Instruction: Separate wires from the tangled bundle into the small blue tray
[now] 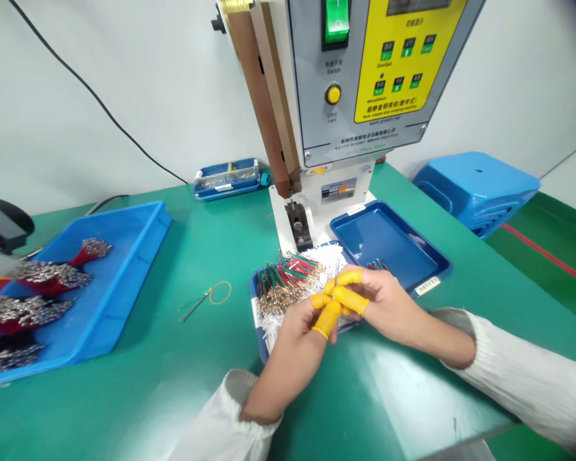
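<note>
My left hand [307, 342] and my right hand [381, 301] meet fingertip to fingertip, both closed in a pinch, with yellow finger cots on the fingers. A thin dark wire [336, 276] sticks up from between the tips of my right hand. What the left fingertips grip is hidden. Below and behind the hands lies a blue tray [258, 330] with many short red, green and black wires [288, 278] and white pieces [333, 256]. Just beyond it stands a crimping machine [336, 141], its small dark die [298, 224] near the tray.
A second blue tray [388, 237] with a few wires sits right of the machine. On the left, a large blue bin [125, 282] holds wire bundles. Tweezers [195, 305] and a rubber band [221, 292] lie between. A blue case [228, 179] and blue stool [477, 182] stand farther back.
</note>
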### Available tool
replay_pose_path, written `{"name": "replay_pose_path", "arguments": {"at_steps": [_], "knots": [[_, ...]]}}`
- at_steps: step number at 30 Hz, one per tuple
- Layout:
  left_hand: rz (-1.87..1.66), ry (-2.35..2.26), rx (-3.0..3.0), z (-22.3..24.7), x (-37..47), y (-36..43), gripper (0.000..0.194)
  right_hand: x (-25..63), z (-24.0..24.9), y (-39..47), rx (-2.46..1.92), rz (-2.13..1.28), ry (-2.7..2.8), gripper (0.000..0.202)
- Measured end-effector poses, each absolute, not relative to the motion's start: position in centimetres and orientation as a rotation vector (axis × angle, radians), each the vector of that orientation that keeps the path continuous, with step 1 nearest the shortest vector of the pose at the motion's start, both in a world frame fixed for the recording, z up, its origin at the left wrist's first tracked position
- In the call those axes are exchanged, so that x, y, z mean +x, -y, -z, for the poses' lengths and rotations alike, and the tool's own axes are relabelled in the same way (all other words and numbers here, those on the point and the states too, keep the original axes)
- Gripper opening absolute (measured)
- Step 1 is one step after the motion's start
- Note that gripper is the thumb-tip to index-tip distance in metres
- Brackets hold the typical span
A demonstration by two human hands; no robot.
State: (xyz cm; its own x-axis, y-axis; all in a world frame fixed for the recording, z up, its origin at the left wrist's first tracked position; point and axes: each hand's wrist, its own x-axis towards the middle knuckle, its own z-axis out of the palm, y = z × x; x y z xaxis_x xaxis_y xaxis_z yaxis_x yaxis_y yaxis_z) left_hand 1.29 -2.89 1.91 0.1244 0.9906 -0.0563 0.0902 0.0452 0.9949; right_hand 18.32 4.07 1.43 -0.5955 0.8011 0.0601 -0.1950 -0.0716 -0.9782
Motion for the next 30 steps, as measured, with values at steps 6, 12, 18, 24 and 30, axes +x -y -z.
{"name": "replay_pose_path", "arguments": {"at_steps": [6, 12, 18, 24, 30], "knots": [[-1.043, -1.193, 1.279, -1.78, 1.20, 2.86, 0.020, 18.30, -1.46, -3.98, -0.665, -1.744, 1.487, 0.007], [-1.034, -1.196, 1.287, -2.02, 1.23, 2.87, 0.023, 18.28, -1.40, -3.99, -0.664, -1.744, 1.478, 0.007], [-1.036, -1.198, 1.295, -1.70, 1.28, 2.89, 0.023, 18.33, -1.56, -3.94, -0.683, -1.729, 1.498, 0.009], [-1.036, -1.200, 1.300, -1.59, 1.21, 3.00, 0.023, 18.26, -1.71, -3.89, -0.684, -1.734, 1.482, 0.009], [-1.038, -1.179, 1.293, -1.54, 1.14, 3.06, 0.023, 18.28, -1.56, -3.97, -0.693, -1.742, 1.484, 0.005]]}}
